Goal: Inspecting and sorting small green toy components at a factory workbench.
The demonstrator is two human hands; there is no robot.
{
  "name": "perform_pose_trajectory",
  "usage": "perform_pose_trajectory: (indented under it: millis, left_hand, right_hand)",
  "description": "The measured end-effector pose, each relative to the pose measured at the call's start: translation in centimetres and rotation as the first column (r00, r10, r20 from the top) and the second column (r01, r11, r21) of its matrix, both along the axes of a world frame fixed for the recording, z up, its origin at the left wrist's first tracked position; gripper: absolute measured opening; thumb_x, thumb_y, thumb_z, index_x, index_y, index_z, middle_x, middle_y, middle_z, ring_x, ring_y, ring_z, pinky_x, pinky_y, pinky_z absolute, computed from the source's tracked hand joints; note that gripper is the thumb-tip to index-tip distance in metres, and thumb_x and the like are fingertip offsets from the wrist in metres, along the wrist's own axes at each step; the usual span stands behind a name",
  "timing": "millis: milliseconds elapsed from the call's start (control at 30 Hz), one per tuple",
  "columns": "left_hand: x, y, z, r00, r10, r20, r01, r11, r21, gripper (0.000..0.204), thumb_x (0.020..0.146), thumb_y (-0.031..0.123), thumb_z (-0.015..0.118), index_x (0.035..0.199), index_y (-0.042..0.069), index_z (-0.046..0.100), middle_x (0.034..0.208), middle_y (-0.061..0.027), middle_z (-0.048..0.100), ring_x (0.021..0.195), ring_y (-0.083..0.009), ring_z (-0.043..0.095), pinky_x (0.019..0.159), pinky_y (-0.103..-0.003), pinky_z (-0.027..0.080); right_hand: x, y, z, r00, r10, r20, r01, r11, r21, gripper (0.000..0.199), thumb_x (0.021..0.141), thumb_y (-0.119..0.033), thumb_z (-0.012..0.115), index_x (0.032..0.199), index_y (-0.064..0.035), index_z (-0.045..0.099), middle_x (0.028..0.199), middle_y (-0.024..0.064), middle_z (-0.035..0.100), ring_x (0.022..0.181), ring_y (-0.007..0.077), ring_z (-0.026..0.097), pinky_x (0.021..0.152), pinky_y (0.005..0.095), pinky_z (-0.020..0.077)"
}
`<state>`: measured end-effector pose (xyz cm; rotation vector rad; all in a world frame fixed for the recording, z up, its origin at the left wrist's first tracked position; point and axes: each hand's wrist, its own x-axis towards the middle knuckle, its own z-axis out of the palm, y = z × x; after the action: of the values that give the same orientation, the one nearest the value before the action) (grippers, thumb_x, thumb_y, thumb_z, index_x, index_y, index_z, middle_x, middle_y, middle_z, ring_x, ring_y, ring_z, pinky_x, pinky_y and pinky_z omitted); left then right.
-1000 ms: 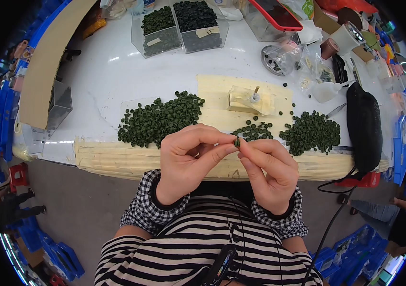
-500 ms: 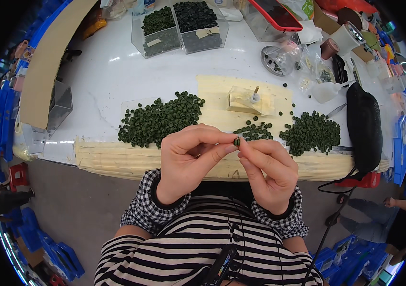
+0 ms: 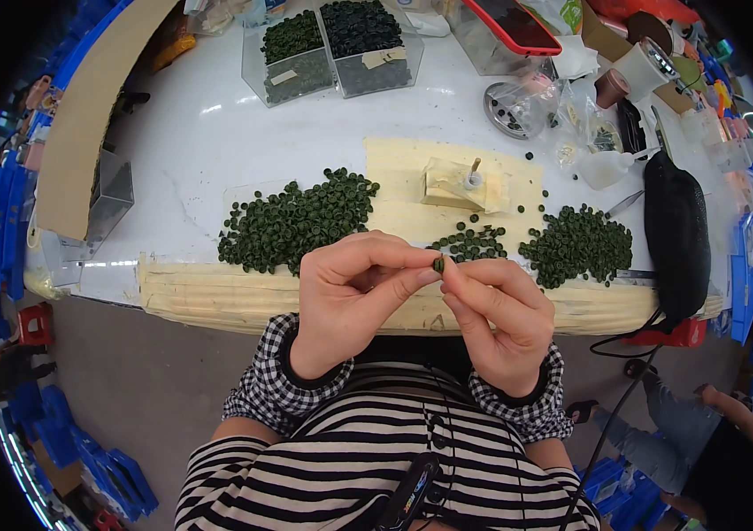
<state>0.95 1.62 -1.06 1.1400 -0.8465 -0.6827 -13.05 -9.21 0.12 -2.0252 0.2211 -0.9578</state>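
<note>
A small dark green round piece (image 3: 438,265) sits on edge between my fingertips, over the near table edge. My left hand (image 3: 345,288) pinches it from the left with thumb and forefinger. From the other side my right hand (image 3: 505,314) holds it in a matching pinch. Left of my hands spreads a large heap of green cap-like discs (image 3: 292,226). Just beyond my fingers lies a smaller scatter of green discs (image 3: 474,242), and to the right is another heap of green pieces (image 3: 578,246). My fingers partly cover the held piece.
A tape-covered block (image 3: 447,190) with a short peg stands beyond my hands. Two clear bins (image 3: 376,75) of green and black pieces are at the back. A red-cased phone (image 3: 514,26), a metal dish (image 3: 507,113) and a black pouch (image 3: 676,239) occupy the right side.
My hands keep nearly the same place and the same pinch on the green piece. At the far right, a person on the floor has moved nearer and lower in view.
</note>
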Motion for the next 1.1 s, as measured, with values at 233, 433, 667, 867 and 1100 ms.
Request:
perform_pose_trajectory:
  millis: [233, 433, 667, 867, 1100]
  left_hand:
    - [0.0, 0.0, 0.0, 1.000, 0.000, 0.005, 0.000, 1.000, 0.012, 0.015, 0.083, -0.007, 0.068, 0.098, -0.004, 0.070, 0.092, -0.0093, 0.068, 0.079, -0.0085, 0.063, 0.066, -0.018, 0.049]
    - [0.1, 0.1, -0.2, 1.000, -0.007, 0.006, 0.007, 1.000, 0.024, 0.015, 0.083, -0.007, 0.068, 0.097, -0.004, 0.071, 0.091, -0.0090, 0.068, 0.078, -0.0079, 0.063, 0.065, -0.017, 0.049]
    - [0.4, -0.2, 0.6, 0.962, 0.022, 0.271, -0.068, 0.984, 0.163, 0.014, 0.082, -0.006, 0.069, 0.095, -0.001, 0.071, 0.087, -0.0074, 0.068, 0.068, -0.0059, 0.058, 0.055, -0.020, 0.044]
    - [0.3, -1.2, -0.4, 0.691, 0.027, 0.722, -0.267, 0.938, 0.220, 0.012, 0.081, -0.004, 0.069, 0.093, 0.000, 0.069, 0.079, -0.0067, 0.064, 0.059, -0.0122, 0.054, 0.051, -0.026, 0.042]
    - [0.1, -1.7, -0.9, 0.691, 0.051, 0.721, -0.256, 0.950, 0.179, 0.017, 0.088, -0.004, 0.059, 0.104, -0.001, 0.066, 0.087, -0.0106, 0.063, 0.066, -0.0160, 0.057, 0.057, -0.028, 0.045]
  right_hand:
    - [-0.1, 0.0, 0.1, 1.000, 0.001, -0.015, 0.000, 1.000, 0.018, 0.033, 0.079, 0.008, 0.070, 0.111, -0.0012, 0.070, 0.092, 0.0101, 0.066, 0.075, 0.0181, 0.063, 0.063, 0.0254, 0.0505]
    - [0.0, 0.0, -0.3, 1.000, 0.005, 0.003, -0.005, 1.000, 0.014, 0.033, 0.078, 0.008, 0.070, 0.110, -0.0012, 0.070, 0.091, 0.0100, 0.066, 0.075, 0.0181, 0.063, 0.063, 0.0255, 0.0501]
    - [-0.6, -1.2, -0.2, 0.997, -0.061, -0.052, 0.064, 0.996, 0.067, 0.029, 0.081, 0.006, 0.068, 0.109, 0.0010, 0.070, 0.091, 0.0113, 0.066, 0.077, 0.0188, 0.063, 0.066, 0.0262, 0.0499]
    - [-1.6, -2.4, -0.3, 0.969, -0.248, -0.014, 0.245, 0.949, 0.197, 0.024, 0.083, 0.005, 0.066, 0.107, 0.0029, 0.070, 0.090, 0.0120, 0.066, 0.080, 0.0174, 0.062, 0.071, 0.0261, 0.0490]
    - [-1.6, -2.7, -0.2, 0.960, -0.277, -0.050, 0.281, 0.954, 0.107, 0.022, 0.083, 0.004, 0.066, 0.105, 0.0018, 0.071, 0.088, 0.0103, 0.066, 0.076, 0.0152, 0.060, 0.068, 0.0245, 0.0472]
